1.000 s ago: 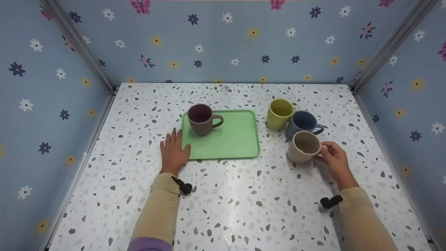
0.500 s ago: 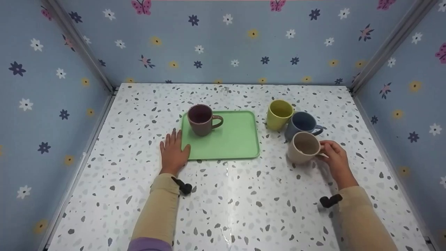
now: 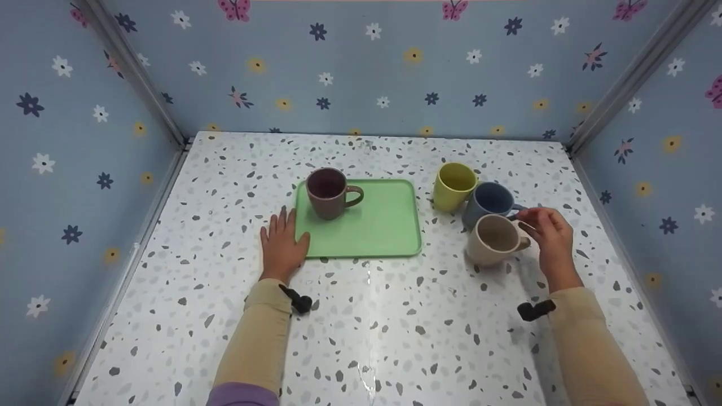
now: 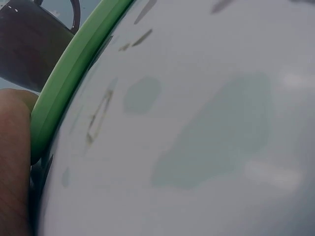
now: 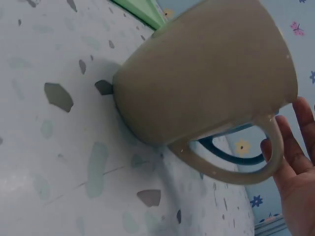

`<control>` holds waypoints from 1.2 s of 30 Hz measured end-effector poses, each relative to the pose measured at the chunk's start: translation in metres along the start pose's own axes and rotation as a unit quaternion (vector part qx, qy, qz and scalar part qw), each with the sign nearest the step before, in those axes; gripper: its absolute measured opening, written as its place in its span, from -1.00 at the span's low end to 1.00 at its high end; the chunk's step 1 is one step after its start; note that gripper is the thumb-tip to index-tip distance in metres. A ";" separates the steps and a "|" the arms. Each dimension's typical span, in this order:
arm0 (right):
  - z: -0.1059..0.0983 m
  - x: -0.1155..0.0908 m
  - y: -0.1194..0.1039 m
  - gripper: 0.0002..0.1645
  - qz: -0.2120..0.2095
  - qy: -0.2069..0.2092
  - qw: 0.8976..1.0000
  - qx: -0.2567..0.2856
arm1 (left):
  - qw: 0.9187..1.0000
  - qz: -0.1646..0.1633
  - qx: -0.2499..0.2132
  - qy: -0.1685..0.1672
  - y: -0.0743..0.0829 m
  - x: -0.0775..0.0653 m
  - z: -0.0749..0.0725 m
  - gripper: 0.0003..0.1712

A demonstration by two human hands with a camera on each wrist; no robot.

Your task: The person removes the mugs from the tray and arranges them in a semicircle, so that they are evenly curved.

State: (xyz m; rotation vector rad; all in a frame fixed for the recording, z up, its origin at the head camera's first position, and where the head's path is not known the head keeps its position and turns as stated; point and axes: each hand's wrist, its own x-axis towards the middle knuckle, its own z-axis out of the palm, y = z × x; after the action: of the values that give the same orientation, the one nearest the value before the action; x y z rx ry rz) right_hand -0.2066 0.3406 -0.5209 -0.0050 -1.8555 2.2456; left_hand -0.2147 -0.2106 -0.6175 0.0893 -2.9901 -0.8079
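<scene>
In the head view, my left hand (image 3: 282,248) lies flat with fingers spread along the left edge of a green tray (image 3: 389,225), thumb over its near corner. A brown mug (image 3: 329,194) stands on the tray. My right hand (image 3: 551,239) is at the blue mug (image 3: 484,206), fingertips right at its handle. In the right wrist view its fingers are loosely extended, with one tip overlapping the blue handle (image 5: 231,156). The beige mug (image 3: 489,245) stands upright in front of the blue one, its handle (image 5: 226,174) not held.
A yellow cup (image 3: 453,189) stands behind and left of the blue mug, close beside it. The speckled white table (image 3: 395,327) is bounded by flowered blue panels (image 3: 350,62) at the back and both sides.
My right hand has let go of the beige mug's handle and moved up and away to the blue mug's handle. My left hand stays at the tray's edge. The mugs stand where they were.
</scene>
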 end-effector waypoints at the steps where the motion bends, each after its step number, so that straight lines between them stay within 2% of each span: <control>1: 0.003 0.002 -0.002 -0.58 -0.009 0.003 1.000 0.003 | 1.000 0.000 0.000 -0.001 0.000 0.000 0.000 -0.17; 9: 0.039 0.015 -0.017 -0.65 -0.046 0.000 0.999 -0.013 | 1.000 -0.001 -0.002 -0.004 0.003 -0.001 -0.003 -0.17; 18: 0.099 0.035 -0.025 -0.69 -0.059 -0.048 0.997 -0.015 | 1.000 -0.003 0.003 -0.006 0.001 0.001 -0.003 -0.17; 24: 0.147 0.044 -0.015 -0.77 -0.066 -0.070 0.995 0.013 | 1.000 -0.002 0.003 -0.002 0.000 0.002 -0.003 -0.16; 28: 0.177 0.047 -0.005 -0.79 -0.054 -0.094 0.994 0.032 | 1.000 -0.005 0.001 -0.004 -0.002 0.001 -0.001 -0.16; 36: 0.223 0.045 0.021 -0.83 -0.025 -0.109 0.992 0.056 | 1.000 -0.003 0.002 -0.008 -0.002 0.001 0.000 -0.16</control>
State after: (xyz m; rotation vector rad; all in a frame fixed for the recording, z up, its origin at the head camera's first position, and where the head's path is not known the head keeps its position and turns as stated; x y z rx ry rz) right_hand -0.2868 0.1286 -0.4905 0.3151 -1.8052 2.3938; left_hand -0.2152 -0.2124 -0.6187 0.0935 -3.0086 -0.8065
